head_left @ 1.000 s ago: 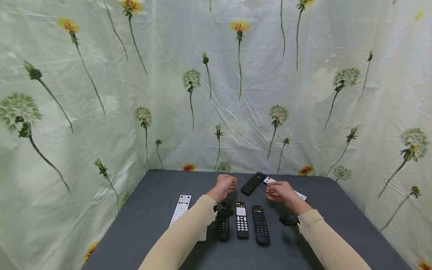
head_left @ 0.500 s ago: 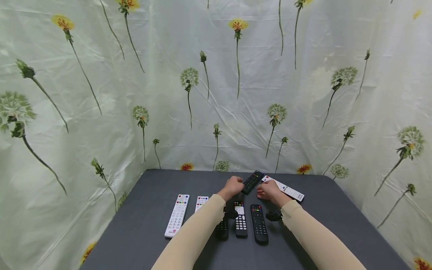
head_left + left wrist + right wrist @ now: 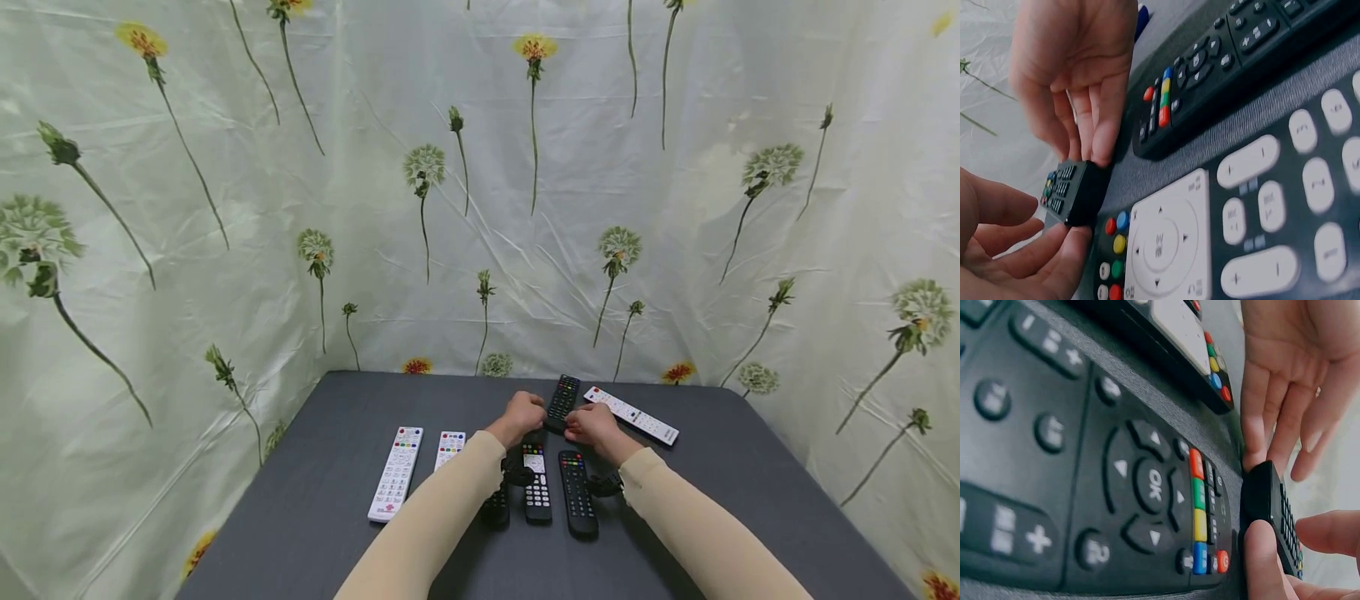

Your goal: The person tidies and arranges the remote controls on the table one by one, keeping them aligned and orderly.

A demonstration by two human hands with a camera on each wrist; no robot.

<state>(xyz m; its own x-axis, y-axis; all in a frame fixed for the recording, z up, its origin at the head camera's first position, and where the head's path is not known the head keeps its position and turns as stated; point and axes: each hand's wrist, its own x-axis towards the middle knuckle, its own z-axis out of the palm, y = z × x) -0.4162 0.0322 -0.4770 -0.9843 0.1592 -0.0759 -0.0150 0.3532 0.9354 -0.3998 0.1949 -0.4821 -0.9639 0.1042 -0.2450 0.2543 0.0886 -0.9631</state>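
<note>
A black remote control lies at the back of the dark table, its far end leaning slightly right. My left hand is at its near left corner, and my right hand at its near right side. The left wrist view shows the left hand's fingers against one side of the remote, with the other hand's fingertips on the opposite side. In the right wrist view the right hand's fingertip touches the side of the remote, while another finger extends over its buttons.
Nearer me lie a black remote with white keys, another black remote and one partly under my left arm. Two white remotes lie at left. A white remote slants at back right. Flowered cloth hangs behind.
Both hands have come together at the near end of the back black remote, the right one moving left. That remote has turned from a diagonal to a straighter lie.
</note>
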